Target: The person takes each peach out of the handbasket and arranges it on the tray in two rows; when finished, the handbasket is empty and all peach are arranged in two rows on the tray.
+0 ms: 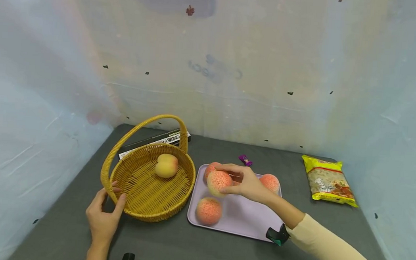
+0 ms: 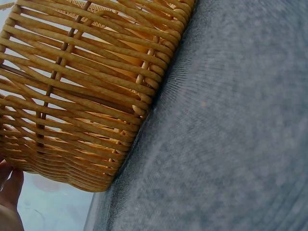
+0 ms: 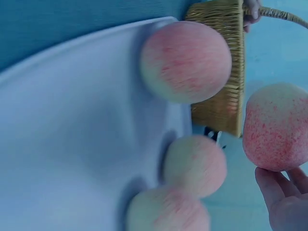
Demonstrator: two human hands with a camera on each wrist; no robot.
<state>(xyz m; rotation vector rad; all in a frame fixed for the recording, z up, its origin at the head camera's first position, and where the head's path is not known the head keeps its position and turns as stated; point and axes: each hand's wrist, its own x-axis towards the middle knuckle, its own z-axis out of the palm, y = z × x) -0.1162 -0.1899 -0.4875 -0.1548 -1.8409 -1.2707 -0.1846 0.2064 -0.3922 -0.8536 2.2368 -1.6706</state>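
Observation:
My right hand (image 1: 249, 184) grips a pink-and-yellow peach (image 1: 219, 183) above the left part of a lilac tray (image 1: 249, 218). In the right wrist view the held peach (image 3: 276, 127) is clear of the others. On the tray lie several more peaches, one at the front left (image 1: 208, 211), one at the back right (image 1: 270, 182), others partly hidden by my hand. To the left stands a yellow wicker basket (image 1: 149, 218) with a tall handle, one yellowish peach (image 1: 166, 165) inside. My left hand (image 1: 103, 215) holds the basket's left rim, near the handle's foot.
Behind the basket lies a long black-and-white box (image 1: 128, 149). A purple wrapped candy (image 1: 245, 160) sits just beyond the tray. At the right is a yellow food packet (image 1: 330, 181). Pale sheeting (image 1: 231, 107) surrounds the dark grey table (image 1: 161, 246).

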